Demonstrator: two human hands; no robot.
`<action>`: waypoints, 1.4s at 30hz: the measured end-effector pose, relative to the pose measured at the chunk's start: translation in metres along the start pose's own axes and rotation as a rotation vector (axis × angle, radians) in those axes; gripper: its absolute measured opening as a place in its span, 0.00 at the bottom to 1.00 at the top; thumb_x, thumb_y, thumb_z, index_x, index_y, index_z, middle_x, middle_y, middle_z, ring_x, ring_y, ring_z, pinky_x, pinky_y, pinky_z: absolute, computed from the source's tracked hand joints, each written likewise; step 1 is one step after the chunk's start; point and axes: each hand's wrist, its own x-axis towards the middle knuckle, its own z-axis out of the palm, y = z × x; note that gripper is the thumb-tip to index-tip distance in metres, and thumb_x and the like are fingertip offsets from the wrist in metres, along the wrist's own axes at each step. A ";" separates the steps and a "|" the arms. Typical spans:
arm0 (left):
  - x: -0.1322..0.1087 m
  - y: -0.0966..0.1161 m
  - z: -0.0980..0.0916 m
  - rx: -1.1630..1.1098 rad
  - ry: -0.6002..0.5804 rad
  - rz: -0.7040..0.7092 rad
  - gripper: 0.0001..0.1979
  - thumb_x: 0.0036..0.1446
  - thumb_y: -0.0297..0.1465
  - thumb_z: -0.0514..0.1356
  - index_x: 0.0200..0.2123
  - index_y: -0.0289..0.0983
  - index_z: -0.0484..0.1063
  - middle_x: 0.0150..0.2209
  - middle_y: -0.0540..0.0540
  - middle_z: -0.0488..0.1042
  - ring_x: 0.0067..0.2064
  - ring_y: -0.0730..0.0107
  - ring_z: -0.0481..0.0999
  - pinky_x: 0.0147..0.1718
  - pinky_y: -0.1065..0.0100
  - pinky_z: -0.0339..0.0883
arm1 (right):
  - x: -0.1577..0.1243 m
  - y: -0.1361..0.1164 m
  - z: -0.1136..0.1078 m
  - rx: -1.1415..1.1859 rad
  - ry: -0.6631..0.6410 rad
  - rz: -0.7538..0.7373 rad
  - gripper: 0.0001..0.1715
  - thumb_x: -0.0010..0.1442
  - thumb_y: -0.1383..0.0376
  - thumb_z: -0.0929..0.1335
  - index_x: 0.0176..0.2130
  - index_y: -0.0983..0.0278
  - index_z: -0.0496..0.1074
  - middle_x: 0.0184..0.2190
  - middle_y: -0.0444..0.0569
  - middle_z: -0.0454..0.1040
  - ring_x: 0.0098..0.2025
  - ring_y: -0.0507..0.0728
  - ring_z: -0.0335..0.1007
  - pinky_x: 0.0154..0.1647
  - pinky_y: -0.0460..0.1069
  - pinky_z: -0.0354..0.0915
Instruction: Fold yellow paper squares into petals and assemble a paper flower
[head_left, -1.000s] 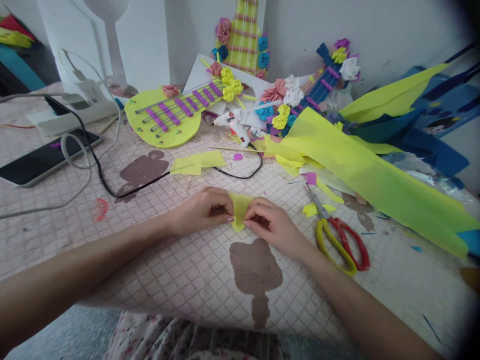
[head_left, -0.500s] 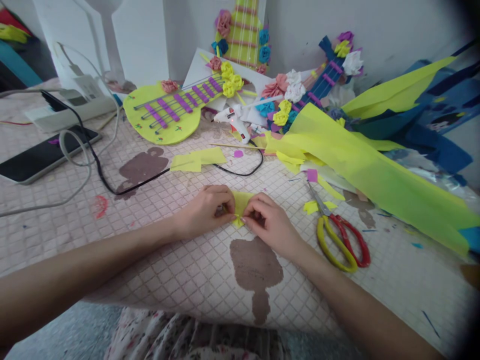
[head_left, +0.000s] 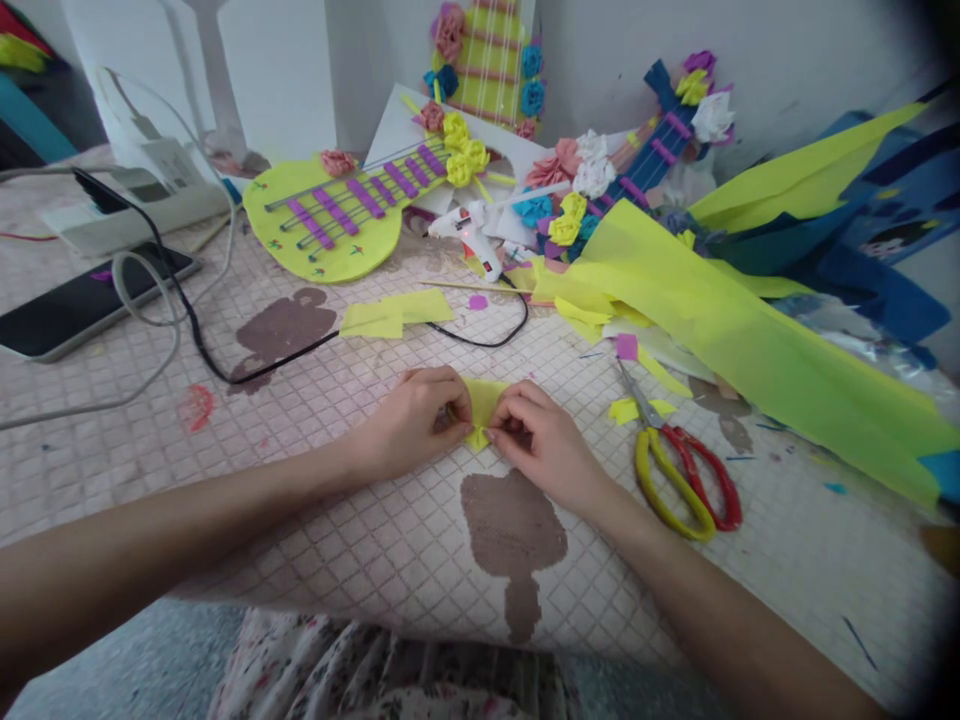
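A small yellow paper piece [head_left: 481, 405] lies on the table's pink checked cloth [head_left: 360, 540], pinched from both sides. My left hand [head_left: 416, 420] grips its left edge with curled fingers. My right hand [head_left: 541, 440] pinches its right edge, fingertips almost meeting the left ones. Much of the paper is hidden under my fingers.
Yellow-and-red scissors [head_left: 679, 475] lie right of my right hand. A white glue gun [head_left: 472, 240] with a black cord, yellow paper scraps [head_left: 394, 315], paper guitars [head_left: 337, 215] with paper flowers and large yellow sheets [head_left: 750, 340] fill the back. A phone [head_left: 82, 305] and power strip [head_left: 135, 215] sit far left.
Both hands have stayed on the yellow paper piece, shifting their fingers slightly and drawing closer, so less of the paper shows. Nothing else on the table has moved.
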 end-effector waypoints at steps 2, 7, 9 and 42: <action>0.000 0.001 -0.001 -0.001 -0.008 -0.012 0.02 0.51 0.23 0.60 0.27 0.34 0.70 0.30 0.47 0.70 0.34 0.71 0.69 0.34 0.69 0.64 | 0.000 0.001 0.001 -0.006 0.006 -0.005 0.07 0.55 0.74 0.66 0.30 0.62 0.65 0.34 0.46 0.63 0.34 0.51 0.63 0.32 0.47 0.62; 0.001 0.002 -0.005 -0.042 -0.041 -0.013 0.03 0.52 0.24 0.58 0.27 0.33 0.70 0.30 0.47 0.70 0.31 0.72 0.68 0.32 0.70 0.63 | -0.001 0.001 0.002 -0.008 0.016 -0.023 0.07 0.55 0.74 0.66 0.30 0.63 0.65 0.35 0.46 0.64 0.34 0.52 0.63 0.33 0.48 0.63; 0.001 0.000 -0.008 -0.068 -0.057 0.000 0.03 0.53 0.24 0.58 0.27 0.34 0.70 0.31 0.47 0.70 0.32 0.73 0.69 0.32 0.70 0.64 | -0.001 0.001 0.002 -0.005 0.020 -0.025 0.07 0.55 0.74 0.66 0.30 0.63 0.65 0.35 0.46 0.64 0.34 0.52 0.63 0.33 0.48 0.63; 0.005 -0.008 -0.024 -0.112 -0.252 0.128 0.04 0.55 0.27 0.59 0.29 0.36 0.74 0.40 0.45 0.71 0.41 0.69 0.71 0.43 0.66 0.64 | -0.002 0.001 0.004 -0.025 0.032 -0.030 0.06 0.56 0.73 0.67 0.30 0.63 0.65 0.34 0.46 0.64 0.33 0.50 0.62 0.31 0.47 0.62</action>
